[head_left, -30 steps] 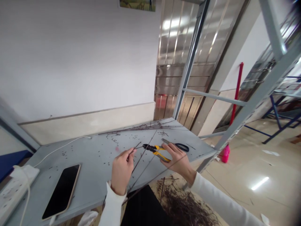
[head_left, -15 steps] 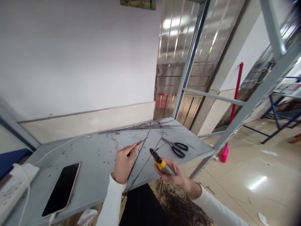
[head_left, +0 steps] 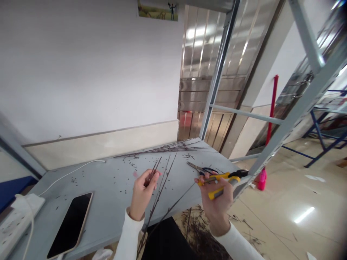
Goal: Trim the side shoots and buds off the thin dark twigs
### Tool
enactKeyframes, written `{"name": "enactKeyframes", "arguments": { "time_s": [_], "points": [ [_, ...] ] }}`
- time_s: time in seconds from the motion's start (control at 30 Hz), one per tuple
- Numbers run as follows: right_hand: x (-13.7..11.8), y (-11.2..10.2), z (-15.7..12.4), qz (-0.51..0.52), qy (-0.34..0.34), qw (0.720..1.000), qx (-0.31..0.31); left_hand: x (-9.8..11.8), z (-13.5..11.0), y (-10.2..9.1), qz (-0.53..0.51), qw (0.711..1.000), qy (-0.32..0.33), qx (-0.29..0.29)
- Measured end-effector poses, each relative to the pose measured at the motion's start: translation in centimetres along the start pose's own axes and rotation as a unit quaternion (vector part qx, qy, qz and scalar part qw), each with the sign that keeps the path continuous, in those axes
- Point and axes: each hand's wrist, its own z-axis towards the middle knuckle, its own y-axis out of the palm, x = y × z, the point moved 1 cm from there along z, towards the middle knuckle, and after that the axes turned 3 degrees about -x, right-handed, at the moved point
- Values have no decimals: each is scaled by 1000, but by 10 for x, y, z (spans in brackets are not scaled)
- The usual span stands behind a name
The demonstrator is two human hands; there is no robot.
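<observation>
My left hand (head_left: 142, 193) is closed in a pinch on a few thin dark twigs (head_left: 160, 187) that run from the grey table (head_left: 108, 187) down past its front edge. My right hand (head_left: 217, 202) grips yellow-handled pliers (head_left: 222, 178), held out sideways to the right of the table, jaws pointing right. Black-handled scissors (head_left: 202, 169) lie on the table just behind the right hand.
A black phone (head_left: 71, 224) lies at the table's front left, beside a white power strip (head_left: 15, 220) and white cable (head_left: 70, 169). More twigs (head_left: 168, 147) lie along the back edge. Cut twigs litter the floor (head_left: 197, 231). Metal shelf posts (head_left: 287, 122) stand right.
My right hand has pulled the pliers away from the twigs and swung them to the right, jaws now pointing outward. My left hand has lifted the twig ends slightly.
</observation>
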Motion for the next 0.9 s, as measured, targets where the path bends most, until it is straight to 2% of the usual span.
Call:
{"name": "enactKeyframes", "arguments": {
  "time_s": [0.1,0.2,0.3,0.37,0.43,0.57,0.67,0.83,0.9],
  "points": [
    [12,-8,-1,7,40,999,3,-2,2,2,-1,1000,-22,10],
    [24,-17,1,-37,71,997,-16,-5,3,3,23,999,-34,1],
    [39,-29,9,-151,115,981,-38,-8,5,4,32,998,-39,-22],
    [50,-40,15,-252,138,955,-71,-9,6,5,21,998,-47,-40],
    [61,-50,22,-367,117,916,-115,-7,7,5,0,996,-55,-64],
    [77,-60,29,-571,36,799,-186,-3,7,7,-17,992,-67,-103],
    [84,-59,29,-639,42,741,-201,-4,9,9,4,992,-65,-111],
    [91,-44,30,-785,22,576,-228,-11,10,12,26,989,-63,-130],
    [94,-39,34,-800,11,555,-227,-12,10,11,22,988,-69,-140]
  ]
}}
